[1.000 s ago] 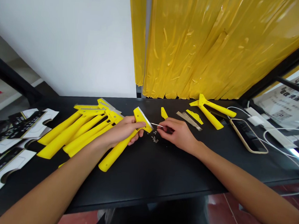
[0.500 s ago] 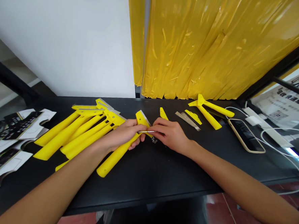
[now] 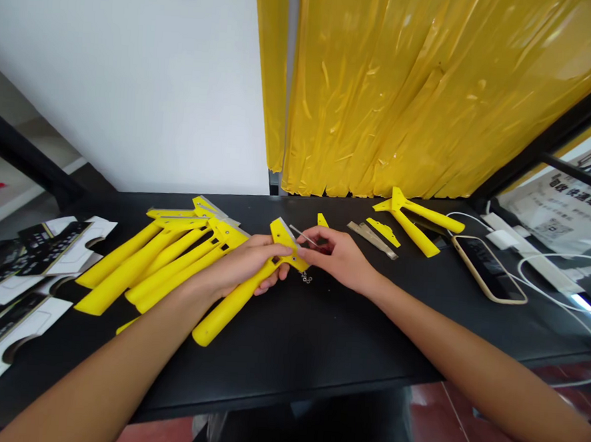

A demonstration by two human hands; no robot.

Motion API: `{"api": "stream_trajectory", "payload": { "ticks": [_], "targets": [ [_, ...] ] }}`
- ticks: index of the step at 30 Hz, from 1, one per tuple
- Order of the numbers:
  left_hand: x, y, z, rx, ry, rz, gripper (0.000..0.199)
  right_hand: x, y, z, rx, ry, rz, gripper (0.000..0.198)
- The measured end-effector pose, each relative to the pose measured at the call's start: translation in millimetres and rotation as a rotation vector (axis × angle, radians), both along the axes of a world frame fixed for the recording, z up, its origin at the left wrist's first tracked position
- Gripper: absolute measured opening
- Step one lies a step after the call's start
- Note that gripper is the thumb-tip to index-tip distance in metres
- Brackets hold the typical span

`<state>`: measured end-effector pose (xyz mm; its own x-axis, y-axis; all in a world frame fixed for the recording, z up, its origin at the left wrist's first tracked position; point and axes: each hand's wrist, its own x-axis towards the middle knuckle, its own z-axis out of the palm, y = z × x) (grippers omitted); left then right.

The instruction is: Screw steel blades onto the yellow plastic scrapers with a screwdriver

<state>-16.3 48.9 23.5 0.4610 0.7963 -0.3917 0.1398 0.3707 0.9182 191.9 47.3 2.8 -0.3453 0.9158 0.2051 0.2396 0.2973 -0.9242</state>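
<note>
My left hand (image 3: 253,265) is closed round the neck of a yellow scraper (image 3: 230,310), a long handle with a flared head and a pale blade strip along its edge. The handle slants down toward the table's front. At the head, my right hand (image 3: 340,257) pinches a slim metal-shafted screwdriver (image 3: 297,232); its shaft points up and left, and its handle is mostly hidden by the fingers. My right fingertips are at the head's right edge. Several small screws or nuts (image 3: 306,278) lie on the table just below.
Several yellow scrapers (image 3: 122,264) are heaped on the black table (image 3: 287,354) at left, beside printed cards (image 3: 37,258). At right are yellow scraper parts (image 3: 415,222), a yellow plate (image 3: 383,231), metal blades (image 3: 372,239), a phone (image 3: 490,269) and a power strip (image 3: 538,252) with white cables.
The screwdriver has lifted from the scraper's neck and swung to point up and left. My right hand has shifted slightly up and right; the left keeps its grip.
</note>
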Motion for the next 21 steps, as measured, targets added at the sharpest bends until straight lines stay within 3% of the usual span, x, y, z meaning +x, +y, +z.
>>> {"api": "stream_trajectory", "payload": {
  "ticks": [5, 9, 15, 17, 21],
  "targets": [
    [3, -6, 6.7, -0.005, 0.127, -0.033, 0.026, -1, -2, 3, -0.285, 0.033, 0.067, 0.034],
    [6, -11, 8.4, 0.093, 0.271, -0.071, 0.026, -3, -6, 2, -0.370, 0.057, 0.147, 0.036],
    [4, -11, 12.4, 0.147, 0.276, -0.136, 0.027, 4, -7, 2, -0.496, 0.161, 0.088, 0.035],
    [4, -14, 13.9, 0.316, 0.334, -0.108, 0.032, 9, -5, 2, -0.518, 0.196, 0.057, 0.036],
    [10, -26, 8.8, 1.032, 0.682, 0.117, 0.041, 17, 0, 3, -0.579, 0.310, 0.017, 0.036]
  ]
}}
